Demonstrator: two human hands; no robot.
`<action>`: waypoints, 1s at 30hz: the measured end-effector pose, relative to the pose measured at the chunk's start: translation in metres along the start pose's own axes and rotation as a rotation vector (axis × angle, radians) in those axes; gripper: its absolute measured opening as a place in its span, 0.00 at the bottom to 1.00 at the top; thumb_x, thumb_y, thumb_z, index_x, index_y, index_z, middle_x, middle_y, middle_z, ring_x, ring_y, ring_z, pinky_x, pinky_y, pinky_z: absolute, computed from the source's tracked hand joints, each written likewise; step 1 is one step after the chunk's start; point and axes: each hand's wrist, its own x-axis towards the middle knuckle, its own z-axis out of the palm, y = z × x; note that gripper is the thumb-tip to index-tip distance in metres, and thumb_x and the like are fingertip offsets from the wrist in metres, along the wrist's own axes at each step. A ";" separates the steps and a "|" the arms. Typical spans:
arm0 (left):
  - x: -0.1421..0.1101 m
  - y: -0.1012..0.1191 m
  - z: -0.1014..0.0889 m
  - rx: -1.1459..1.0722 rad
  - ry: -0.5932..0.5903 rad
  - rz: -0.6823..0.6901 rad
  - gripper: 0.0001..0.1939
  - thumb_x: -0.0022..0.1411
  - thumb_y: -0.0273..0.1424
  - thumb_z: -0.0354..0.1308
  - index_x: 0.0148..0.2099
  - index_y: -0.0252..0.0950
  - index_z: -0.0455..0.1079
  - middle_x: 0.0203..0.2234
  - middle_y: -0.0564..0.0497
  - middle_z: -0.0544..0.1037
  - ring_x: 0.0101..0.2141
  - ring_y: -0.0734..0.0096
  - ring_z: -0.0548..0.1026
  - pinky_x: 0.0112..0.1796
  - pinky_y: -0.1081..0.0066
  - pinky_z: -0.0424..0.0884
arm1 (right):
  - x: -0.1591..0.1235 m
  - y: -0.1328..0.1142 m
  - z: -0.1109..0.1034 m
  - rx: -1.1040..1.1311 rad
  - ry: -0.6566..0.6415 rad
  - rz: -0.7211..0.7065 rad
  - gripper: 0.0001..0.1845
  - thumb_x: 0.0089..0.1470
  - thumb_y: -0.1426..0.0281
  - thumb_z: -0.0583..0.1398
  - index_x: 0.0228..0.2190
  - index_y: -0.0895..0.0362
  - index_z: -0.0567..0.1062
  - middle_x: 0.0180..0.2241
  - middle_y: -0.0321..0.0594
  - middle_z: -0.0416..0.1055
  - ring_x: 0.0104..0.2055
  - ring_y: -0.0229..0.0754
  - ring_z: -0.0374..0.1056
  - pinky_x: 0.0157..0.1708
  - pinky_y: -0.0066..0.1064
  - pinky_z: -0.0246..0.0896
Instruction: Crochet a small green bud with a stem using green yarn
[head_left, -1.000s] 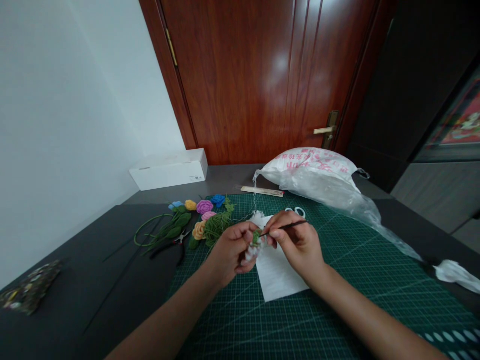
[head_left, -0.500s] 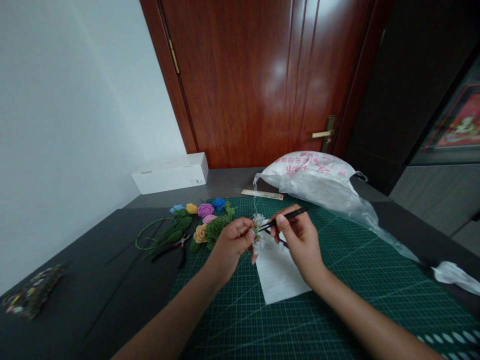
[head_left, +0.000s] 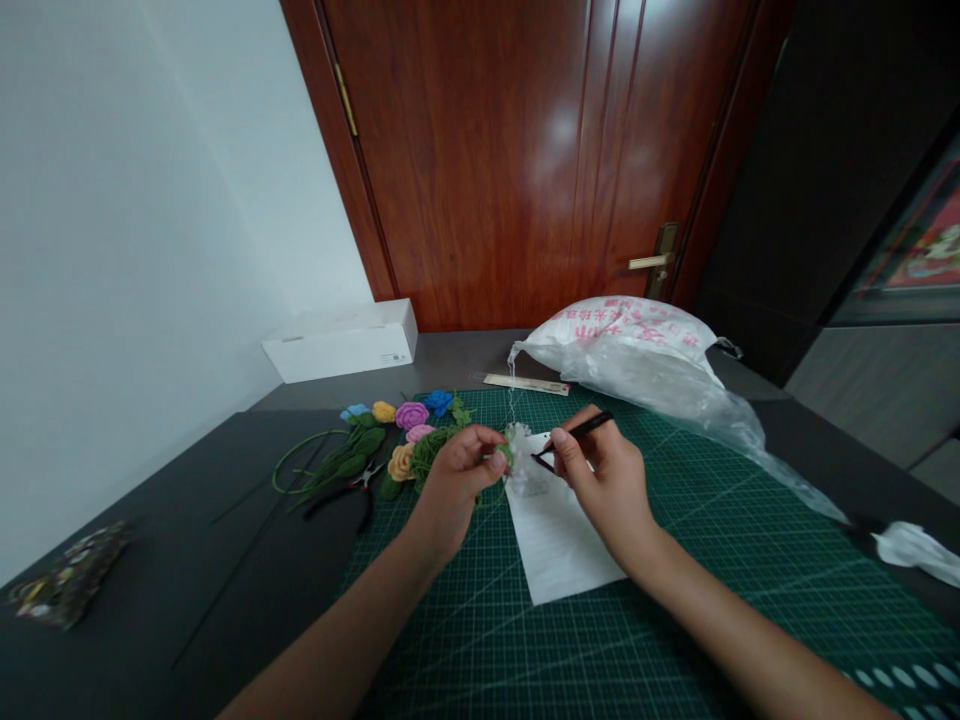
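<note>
My left hand [head_left: 463, 480] pinches a small green crocheted piece [head_left: 505, 457], partly hidden by the fingers. Black tweezers [head_left: 592, 424] are in my right hand [head_left: 604, 475], their dark tips pointing left, a short gap from the green piece. Between the hands lies a tuft of white fluffy stuffing [head_left: 519, 450], at the top of a white sheet of paper [head_left: 562, 550]. Just left of my left hand are a bundle of green yarn [head_left: 431, 455] and a peach crocheted flower [head_left: 400, 463].
A green cutting mat [head_left: 720, 560] covers much of the dark table. Pliers [head_left: 364, 480], green stems with leaves [head_left: 352, 455] and several crocheted flowers [head_left: 412, 416] lie left. Behind are a white box [head_left: 341, 343], a ruler [head_left: 525, 384] and a large plastic bag [head_left: 630, 345].
The tweezers have drawn back to the right, away from the green piece in my left hand. My left hand stays nearly in place, still holding the piece.
</note>
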 end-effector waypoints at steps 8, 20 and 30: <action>0.002 -0.001 -0.004 0.017 0.030 0.013 0.09 0.54 0.31 0.70 0.37 0.34 0.77 0.29 0.52 0.76 0.35 0.67 0.71 0.39 0.69 0.62 | 0.016 0.020 -0.010 -0.275 -0.149 -0.028 0.08 0.56 0.73 0.63 0.28 0.53 0.69 0.23 0.37 0.71 0.24 0.44 0.68 0.26 0.33 0.59; -0.003 0.000 0.004 -0.052 -0.090 -0.040 0.16 0.59 0.43 0.69 0.35 0.33 0.76 0.24 0.50 0.76 0.28 0.67 0.71 0.36 0.66 0.65 | 0.004 -0.018 -0.010 0.351 -0.087 -0.023 0.05 0.64 0.65 0.62 0.37 0.53 0.75 0.33 0.37 0.75 0.28 0.39 0.73 0.29 0.33 0.69; -0.006 0.002 0.005 -0.183 -0.185 -0.097 0.16 0.59 0.42 0.69 0.37 0.33 0.75 0.19 0.53 0.73 0.23 0.72 0.68 0.30 0.68 0.64 | 0.003 -0.017 -0.009 0.314 -0.107 -0.040 0.06 0.65 0.66 0.61 0.35 0.53 0.75 0.28 0.36 0.73 0.25 0.38 0.71 0.27 0.32 0.67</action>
